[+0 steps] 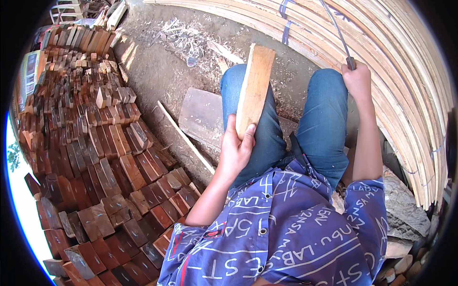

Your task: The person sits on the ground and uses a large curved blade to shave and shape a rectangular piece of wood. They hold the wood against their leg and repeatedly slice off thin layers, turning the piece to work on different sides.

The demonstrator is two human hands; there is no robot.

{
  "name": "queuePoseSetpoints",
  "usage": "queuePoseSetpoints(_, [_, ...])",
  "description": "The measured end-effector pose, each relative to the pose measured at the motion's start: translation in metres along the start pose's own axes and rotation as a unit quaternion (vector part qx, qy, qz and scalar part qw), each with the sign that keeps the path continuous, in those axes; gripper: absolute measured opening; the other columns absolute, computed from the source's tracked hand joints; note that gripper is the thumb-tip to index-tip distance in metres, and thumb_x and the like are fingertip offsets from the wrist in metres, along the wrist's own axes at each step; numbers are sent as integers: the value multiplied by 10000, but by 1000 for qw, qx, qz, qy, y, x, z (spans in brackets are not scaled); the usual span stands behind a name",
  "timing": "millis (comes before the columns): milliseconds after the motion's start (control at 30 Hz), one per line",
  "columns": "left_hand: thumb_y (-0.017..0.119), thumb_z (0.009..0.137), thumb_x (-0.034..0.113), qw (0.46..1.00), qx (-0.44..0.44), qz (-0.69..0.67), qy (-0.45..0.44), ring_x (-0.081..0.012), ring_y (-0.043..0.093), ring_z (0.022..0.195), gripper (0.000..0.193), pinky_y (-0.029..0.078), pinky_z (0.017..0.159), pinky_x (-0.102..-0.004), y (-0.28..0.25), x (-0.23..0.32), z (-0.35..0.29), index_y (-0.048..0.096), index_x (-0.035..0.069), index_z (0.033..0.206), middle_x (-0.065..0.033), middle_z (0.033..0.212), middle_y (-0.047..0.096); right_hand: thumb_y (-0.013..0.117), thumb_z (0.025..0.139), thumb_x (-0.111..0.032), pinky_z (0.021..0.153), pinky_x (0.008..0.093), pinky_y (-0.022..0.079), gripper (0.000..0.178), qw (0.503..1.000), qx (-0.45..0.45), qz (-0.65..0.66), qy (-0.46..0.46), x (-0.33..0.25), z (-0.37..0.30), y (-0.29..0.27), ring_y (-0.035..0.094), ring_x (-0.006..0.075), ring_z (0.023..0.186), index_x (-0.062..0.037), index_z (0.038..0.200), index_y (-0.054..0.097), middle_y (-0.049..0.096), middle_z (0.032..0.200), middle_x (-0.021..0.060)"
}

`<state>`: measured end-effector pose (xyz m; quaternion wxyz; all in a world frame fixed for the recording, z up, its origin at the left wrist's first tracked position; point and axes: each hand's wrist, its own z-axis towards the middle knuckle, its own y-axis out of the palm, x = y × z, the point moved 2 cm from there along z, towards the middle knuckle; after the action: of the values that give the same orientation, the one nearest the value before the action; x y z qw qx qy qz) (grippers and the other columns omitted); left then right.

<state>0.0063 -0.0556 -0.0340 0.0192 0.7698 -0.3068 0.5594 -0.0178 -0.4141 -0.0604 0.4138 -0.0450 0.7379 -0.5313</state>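
Observation:
My left hand [237, 148] is closed round the lower end of a pale wooden block [256, 83]. The block stands tilted up in front of my left thigh, with its far end leaning slightly right. Beyond my right knee, my right hand [357, 78] grips the dark handle of a machete [338, 33]. Its long, narrow blade points up and away, seen nearly edge-on and apart from the block.
Stacked reddish-brown wood blocks [102, 181] fill the left side. Long pale strips [381, 62], tied in bundles, curve along the right. A flat board [202, 114] and a thin stick [186, 138] lie by my left leg. Shavings [183, 38] litter the ground ahead; rough stones [403, 205] sit at right.

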Motion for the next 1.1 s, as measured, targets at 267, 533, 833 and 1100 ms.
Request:
queuePoseSetpoints(267, [550, 1003, 218, 1000, -21, 19, 11, -61, 463, 459, 319, 362, 397, -221, 17, 10, 8, 433, 13, 1218, -1, 605, 519, 696, 634, -176, 614, 450, 534, 162, 952, -150, -48, -264, -102, -107, 36, 672, 359, 661, -45, 720, 655, 653, 664, 188])
queuePoseSetpoints(533, [569, 991, 224, 999, 1, 52, 3, -71, 500, 483, 520, 397, 418, -228, 7, 11, 4, 357, 17, 1419, -10, 620, 559, 723, 573, -165, 611, 428, 540, 209, 925, -84, -60, -366, -103, -88, 61, 679, 342, 662, -56, 735, 647, 656, 646, 156])
queuePoseSetpoints(833, [545, 1003, 208, 999, -22, -31, 2, -71, 462, 450, 274, 358, 385, -234, -7, 0, 0, 436, 30, 1180, -8, 608, 512, 620, 773, -217, 766, 467, 523, 263, 995, 19, -99, -3, -13, 12, 1, 671, 411, 803, 1, 895, 706, 685, 812, 255])
queuePoseSetpoints(1100, [572, 987, 199, 998, 2, 54, 23, -146, 546, 497, 311, 416, 452, -291, -8, 2, -2, 438, -7, 1178, -62, 604, 570, 666, 783, -217, 659, 452, 509, 197, 997, -48, 14, -56, -51, -72, 5, 659, 383, 704, -20, 791, 678, 641, 683, 209])
